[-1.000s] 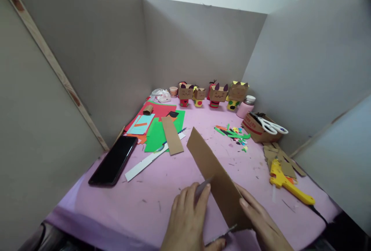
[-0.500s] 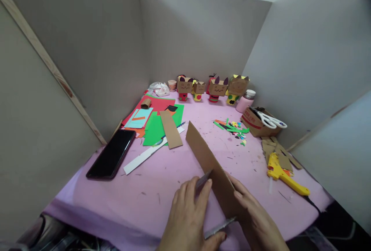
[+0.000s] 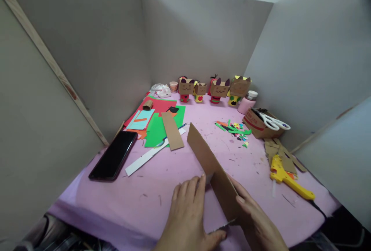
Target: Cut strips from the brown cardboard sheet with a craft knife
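Note:
A long brown cardboard strip (image 3: 202, 150) stands on its edge, running from the middle of the table toward me. My right hand (image 3: 256, 216) grips its near part from the right side, with the thumb over the top edge. On the strip's left side, my left hand (image 3: 187, 212) spans a smaller cardboard piece (image 3: 209, 180), with the fingers at its far end and the thumb at its near end. Two short edges of that piece meet the strip's face. The rest of it is hidden under my left hand.
A phone (image 3: 114, 158), a white paper strip (image 3: 142, 163), a cardboard rectangle (image 3: 173, 133) and coloured paper (image 3: 158, 127) lie left. Cardboard animal figures (image 3: 219, 88) stand at the back. Paper scraps (image 3: 234, 128), scissors (image 3: 272, 121) in a box (image 3: 255, 124) and a yellow glue gun (image 3: 290, 181) are right.
My left fingers have shifted slightly and straightened along the smaller piece, covering more of its far end. My right hand stays on the strip. The whole view has shifted slightly.

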